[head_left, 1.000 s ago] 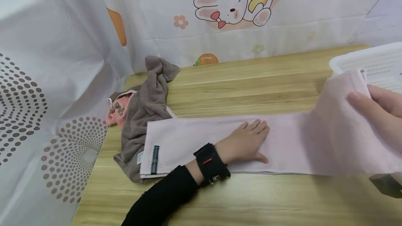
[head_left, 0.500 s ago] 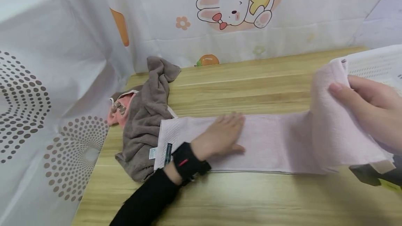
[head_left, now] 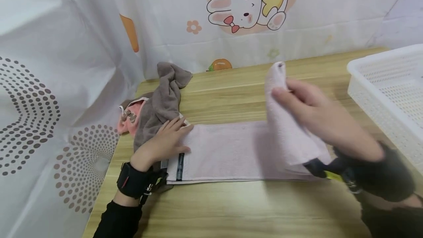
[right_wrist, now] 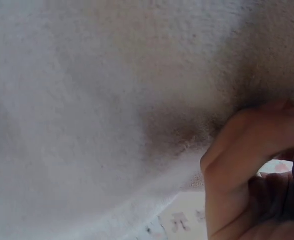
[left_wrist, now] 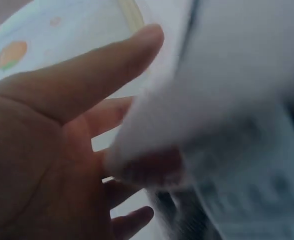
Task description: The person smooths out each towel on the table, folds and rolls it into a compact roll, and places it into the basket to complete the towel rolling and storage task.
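Observation:
A pale pink towel [head_left: 224,150], folded into a long strip, lies on the wooden table with a dark label [head_left: 180,167] near its left end. My right hand [head_left: 317,113] grips the towel's right end between thumb and fingers and holds it up in a fold. In the right wrist view, pink cloth [right_wrist: 97,115] fills most of the picture beside the curled fingers. At the towel's left end rests my left hand [head_left: 162,142], its fingers extended. The left wrist view has the thumb apart from the blurred towel edge [left_wrist: 157,120], which covers part of the fingers.
A crumpled grey-brown towel [head_left: 163,98] with a coral patch [head_left: 130,116] lies left, partly behind the left hand. To the right stands a white plastic basket [head_left: 367,65]. A patterned white curtain [head_left: 172,10] hangs behind the table [head_left: 231,208].
My right hand has brought the raised towel end leftward, away from the basket. The left hand has slid left along the strip to its left end.

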`<state>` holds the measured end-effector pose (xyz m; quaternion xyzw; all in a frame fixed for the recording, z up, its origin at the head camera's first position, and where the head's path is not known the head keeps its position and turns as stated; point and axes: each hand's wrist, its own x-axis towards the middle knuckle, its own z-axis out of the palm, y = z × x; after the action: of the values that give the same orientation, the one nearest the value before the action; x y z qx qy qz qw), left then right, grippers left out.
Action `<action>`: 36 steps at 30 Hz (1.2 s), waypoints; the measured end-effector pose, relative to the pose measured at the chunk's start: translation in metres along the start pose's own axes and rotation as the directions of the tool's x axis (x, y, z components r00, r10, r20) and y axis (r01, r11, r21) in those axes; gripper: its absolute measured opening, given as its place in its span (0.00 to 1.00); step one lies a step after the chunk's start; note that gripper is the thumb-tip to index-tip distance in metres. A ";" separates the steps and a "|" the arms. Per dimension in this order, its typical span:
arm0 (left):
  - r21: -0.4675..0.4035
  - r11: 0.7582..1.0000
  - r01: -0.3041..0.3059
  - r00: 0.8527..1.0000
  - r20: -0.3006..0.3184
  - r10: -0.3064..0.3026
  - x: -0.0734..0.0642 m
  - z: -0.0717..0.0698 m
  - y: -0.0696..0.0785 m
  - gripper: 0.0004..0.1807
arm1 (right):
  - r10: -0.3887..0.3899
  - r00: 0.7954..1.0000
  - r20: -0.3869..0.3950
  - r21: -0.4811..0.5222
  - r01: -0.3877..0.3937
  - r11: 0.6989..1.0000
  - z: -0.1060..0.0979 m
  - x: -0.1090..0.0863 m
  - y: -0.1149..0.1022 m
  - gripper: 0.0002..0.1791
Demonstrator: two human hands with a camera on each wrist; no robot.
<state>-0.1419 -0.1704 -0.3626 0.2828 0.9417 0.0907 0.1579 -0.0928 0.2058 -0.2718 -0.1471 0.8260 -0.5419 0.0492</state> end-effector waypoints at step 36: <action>-0.313 0.949 0.029 0.952 -0.280 -0.122 0.007 0.003 -0.026 0.23 | -0.101 0.888 0.448 0.164 0.030 0.986 0.181 0.068 0.034 0.11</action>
<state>-0.1592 -0.1876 -0.3736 0.2016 0.9395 0.2704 0.0606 -0.1208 0.0386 -0.3716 -0.2934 0.7421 -0.5555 0.2338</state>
